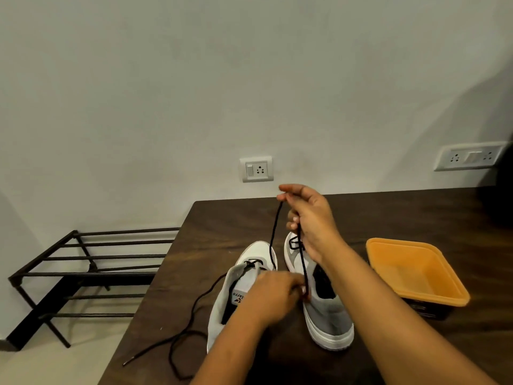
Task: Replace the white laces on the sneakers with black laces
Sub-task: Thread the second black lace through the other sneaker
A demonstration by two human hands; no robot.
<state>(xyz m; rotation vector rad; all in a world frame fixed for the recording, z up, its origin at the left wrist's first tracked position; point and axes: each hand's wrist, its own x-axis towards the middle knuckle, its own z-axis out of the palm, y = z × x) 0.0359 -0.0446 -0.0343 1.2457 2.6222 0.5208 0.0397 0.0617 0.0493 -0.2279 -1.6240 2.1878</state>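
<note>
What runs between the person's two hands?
A black lace, in the head view: the raised right hand holds it, and it hangs down to the left hand, which pinches it beside the grey sneaker.

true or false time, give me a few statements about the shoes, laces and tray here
1. The right hand holds a black lace up above the sneakers. True.
2. The orange tray sits left of the sneakers. False: it sits to their right.
3. White laces run through both sneakers. False: only black lace shows in them.
4. A loose lace tip lies on the table, left of the sneakers. True.
</note>
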